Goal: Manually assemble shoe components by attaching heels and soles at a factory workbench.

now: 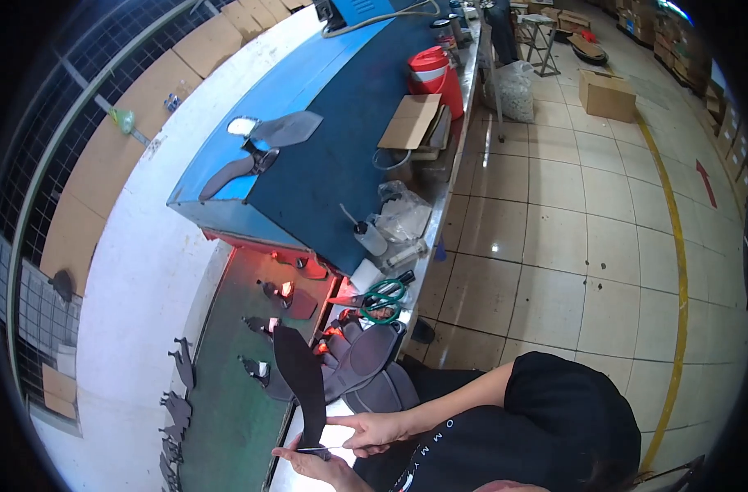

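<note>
Near the lower edge, my left hand [315,467] is closed around the narrow end of a long dark shoe sole [300,373], which stands up from it. My right hand [372,431] is closed, its index finger stretched against the sole's side. From its fingers a thin, pale, straight tool [315,448] reaches across the sole's lower end; its exact kind is too small to tell. Just beyond lie several stacked dark soles [366,357], with green-handled scissors [384,297] behind them. My right arm comes in from the right in a black sleeve.
A green conveyor belt [214,394] carries several sandal parts out of a blue machine [325,172] glowing red inside. Two dark sandals lie on its top. A squeeze bottle [370,238], a plastic bag [403,215] and a red jug [435,82] stand along the metal bench edge.
</note>
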Action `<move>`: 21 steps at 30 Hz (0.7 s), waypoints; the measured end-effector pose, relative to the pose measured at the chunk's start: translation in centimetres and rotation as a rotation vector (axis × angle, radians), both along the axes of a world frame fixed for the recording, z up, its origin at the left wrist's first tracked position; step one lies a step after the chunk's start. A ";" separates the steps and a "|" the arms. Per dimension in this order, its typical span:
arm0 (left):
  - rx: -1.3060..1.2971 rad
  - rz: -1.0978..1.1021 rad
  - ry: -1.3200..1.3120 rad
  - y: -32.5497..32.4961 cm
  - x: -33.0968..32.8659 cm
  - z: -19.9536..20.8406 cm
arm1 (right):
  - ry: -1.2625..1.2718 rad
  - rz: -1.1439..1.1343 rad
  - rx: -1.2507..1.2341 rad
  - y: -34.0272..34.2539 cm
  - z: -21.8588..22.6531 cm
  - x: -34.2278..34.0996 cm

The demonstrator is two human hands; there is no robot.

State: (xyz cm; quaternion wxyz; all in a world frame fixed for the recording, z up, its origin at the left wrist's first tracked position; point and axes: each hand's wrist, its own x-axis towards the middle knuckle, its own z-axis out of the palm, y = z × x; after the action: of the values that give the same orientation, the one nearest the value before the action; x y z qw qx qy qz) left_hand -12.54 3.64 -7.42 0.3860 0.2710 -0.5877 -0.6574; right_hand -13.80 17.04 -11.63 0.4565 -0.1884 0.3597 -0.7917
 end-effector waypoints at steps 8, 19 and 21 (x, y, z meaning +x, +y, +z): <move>0.015 0.077 -0.005 -3.7 0.5 -3.2 | -0.161 -0.014 0.085 -2.4 0.1 -1.6; 0.497 -0.076 -0.019 -5.6 -1.4 -1.8 | 0.494 -0.130 0.320 -1.1 2.8 -4.6; 0.465 -0.045 -0.014 -4.6 -1.2 -1.8 | 0.755 -0.270 0.338 -3.3 1.8 -4.1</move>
State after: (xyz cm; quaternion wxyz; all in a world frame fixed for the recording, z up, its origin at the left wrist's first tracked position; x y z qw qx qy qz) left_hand -13.75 -1.00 -9.17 0.2942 0.3440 -0.4290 -0.7817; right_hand -17.88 13.74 -9.81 0.2098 -0.3385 0.6476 -0.6497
